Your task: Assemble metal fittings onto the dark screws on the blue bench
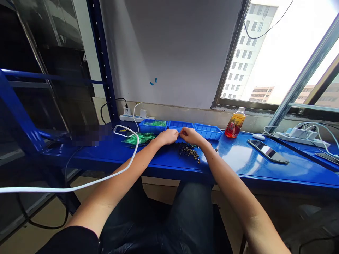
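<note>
My left hand (168,136) and my right hand (190,135) meet over the blue bench (238,158), fingertips pinched together on a small part too tiny to make out. Just in front of the hands lies a pile of small dark metal parts (189,152). Left of my left hand are green plastic bags (139,138). Behind the hands stand three blue bins: the left bin (153,124) holds green bags, the middle bin (181,125) and the right bin (209,131) sit beside it.
A bottle of orange drink (235,123) stands right of the bins. A phone (267,151) lies flat further right, near a power strip (300,135) with cables. A white cable (106,176) crosses on the left. A blue rack post (102,60) rises at the back left.
</note>
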The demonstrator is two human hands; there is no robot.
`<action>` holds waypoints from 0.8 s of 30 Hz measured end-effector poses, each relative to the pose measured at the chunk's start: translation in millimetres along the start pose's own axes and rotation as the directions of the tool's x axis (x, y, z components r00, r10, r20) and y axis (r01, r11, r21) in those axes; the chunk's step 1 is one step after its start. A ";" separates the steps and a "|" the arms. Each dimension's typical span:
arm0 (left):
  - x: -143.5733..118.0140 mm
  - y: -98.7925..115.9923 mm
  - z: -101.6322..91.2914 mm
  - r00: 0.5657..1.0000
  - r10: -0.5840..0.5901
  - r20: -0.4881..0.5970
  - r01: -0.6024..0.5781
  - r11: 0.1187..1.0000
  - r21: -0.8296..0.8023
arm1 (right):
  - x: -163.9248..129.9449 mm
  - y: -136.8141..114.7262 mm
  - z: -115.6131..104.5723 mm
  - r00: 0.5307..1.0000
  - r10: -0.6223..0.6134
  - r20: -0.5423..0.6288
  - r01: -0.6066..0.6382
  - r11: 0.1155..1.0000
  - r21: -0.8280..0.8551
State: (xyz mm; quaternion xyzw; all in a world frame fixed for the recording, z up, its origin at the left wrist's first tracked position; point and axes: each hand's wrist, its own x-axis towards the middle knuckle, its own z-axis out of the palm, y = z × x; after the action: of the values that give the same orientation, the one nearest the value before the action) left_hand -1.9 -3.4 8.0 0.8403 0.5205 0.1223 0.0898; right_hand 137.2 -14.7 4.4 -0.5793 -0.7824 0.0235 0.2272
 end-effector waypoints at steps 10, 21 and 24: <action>0.5 -0.3 0.8 0.999 0.045 0.003 -0.045 0.999 -0.003 | -0.7 -0.9 -0.6 1.000 0.020 -0.005 -0.020 0.999 -0.026; 0.4 0.2 0.6 0.999 0.045 0.003 -0.045 0.999 0.014 | 2.1 0.3 0.3 1.000 0.004 0.030 -0.002 0.998 -0.060; -0.2 0.9 0.2 0.999 0.047 0.003 -0.047 0.999 0.025 | 1.7 0.0 0.3 0.999 0.005 0.034 -0.003 0.999 -0.050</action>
State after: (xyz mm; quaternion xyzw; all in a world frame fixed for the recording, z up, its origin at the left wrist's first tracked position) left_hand -1.2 -4.0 8.0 0.8535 0.5020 0.1169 0.0770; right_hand 136.6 -13.0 4.7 -0.5859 -0.7854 0.0142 0.1992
